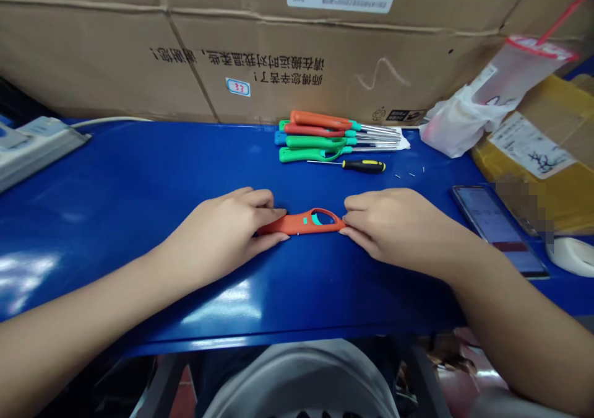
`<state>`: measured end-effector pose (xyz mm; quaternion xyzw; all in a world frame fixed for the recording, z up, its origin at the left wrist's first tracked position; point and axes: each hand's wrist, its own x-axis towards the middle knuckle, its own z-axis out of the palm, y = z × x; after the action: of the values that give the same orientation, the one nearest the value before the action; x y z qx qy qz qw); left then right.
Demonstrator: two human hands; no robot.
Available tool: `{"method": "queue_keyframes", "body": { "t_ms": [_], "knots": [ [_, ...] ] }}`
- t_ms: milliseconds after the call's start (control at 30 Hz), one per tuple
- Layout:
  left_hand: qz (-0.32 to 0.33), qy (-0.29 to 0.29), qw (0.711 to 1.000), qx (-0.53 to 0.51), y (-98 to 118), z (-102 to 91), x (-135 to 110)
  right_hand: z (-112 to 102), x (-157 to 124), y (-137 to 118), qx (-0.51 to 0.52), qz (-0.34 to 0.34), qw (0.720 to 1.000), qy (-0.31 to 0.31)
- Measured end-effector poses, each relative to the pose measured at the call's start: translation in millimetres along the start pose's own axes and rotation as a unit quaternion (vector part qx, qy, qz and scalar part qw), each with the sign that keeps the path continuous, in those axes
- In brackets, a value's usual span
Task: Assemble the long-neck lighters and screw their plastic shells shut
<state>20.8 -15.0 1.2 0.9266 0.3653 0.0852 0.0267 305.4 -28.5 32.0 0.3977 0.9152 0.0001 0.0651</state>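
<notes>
An orange lighter handle (297, 223) with a turquoise trigger lies level between my two hands, just over the blue table. My left hand (234, 229) pinches its rounded end between thumb and fingers. At the narrow end, beside the trigger loop, my right hand (394, 229) closes its fingertips on the handle; no metal tube shows there. Behind them lies a pile of long-necked lighters (320, 136) in orange, red, green and blue, with metal tubes pointing right. A screwdriver (364, 166) with a black and yellow handle lies in front of the pile.
Several small screws (411, 174) lie right of the screwdriver. A large cardboard box (260, 46) stands along the back of the blue table (139, 182). To the right are a bagged drink cup (505, 74), a yellow-wrapped parcel (557, 176) and a phone (499, 229). A power strip (37, 145) is at left.
</notes>
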Motion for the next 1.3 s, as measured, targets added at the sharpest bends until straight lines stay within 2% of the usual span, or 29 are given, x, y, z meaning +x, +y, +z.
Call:
{"method": "queue_keyframes", "body": {
  "t_ms": [100, 233, 333, 467, 600, 833, 1033, 1300],
  "knots": [
    [0.033, 0.005, 0.998, 0.051, 4, -1.3, 1, 4, 0, 5, 0.009, -0.011, 0.999, 0.035],
    [0.067, 0.0, 0.995, 0.073, 5, -2.0, 3, 6, 2, 8, 0.022, -0.003, 0.999, 0.03],
    [0.067, -0.022, 0.997, 0.025, 1, -0.7, 5, 6, 3, 10, 0.021, -0.002, 0.999, 0.036],
    [0.033, -0.037, 0.992, -0.114, -7, 2.0, 8, 7, 4, 18, 0.034, -0.02, 0.996, 0.076],
    [0.009, 0.002, 0.982, -0.187, -11, 2.1, 10, 8, 3, 28, 0.032, -0.051, 0.989, 0.133],
    [0.072, 0.085, 0.979, -0.17, -9, -1.6, 7, 10, 2, 28, 0.039, -0.065, 0.979, 0.192],
    [0.092, 0.088, 0.979, -0.161, -9, -4.3, 7, 11, 2, 29, 0.048, -0.077, 0.976, 0.197],
    [0.104, 0.088, 0.976, -0.169, -6, -0.8, 6, 15, 8, 17, 0.127, -0.1, 0.962, 0.219]
  ]
}}
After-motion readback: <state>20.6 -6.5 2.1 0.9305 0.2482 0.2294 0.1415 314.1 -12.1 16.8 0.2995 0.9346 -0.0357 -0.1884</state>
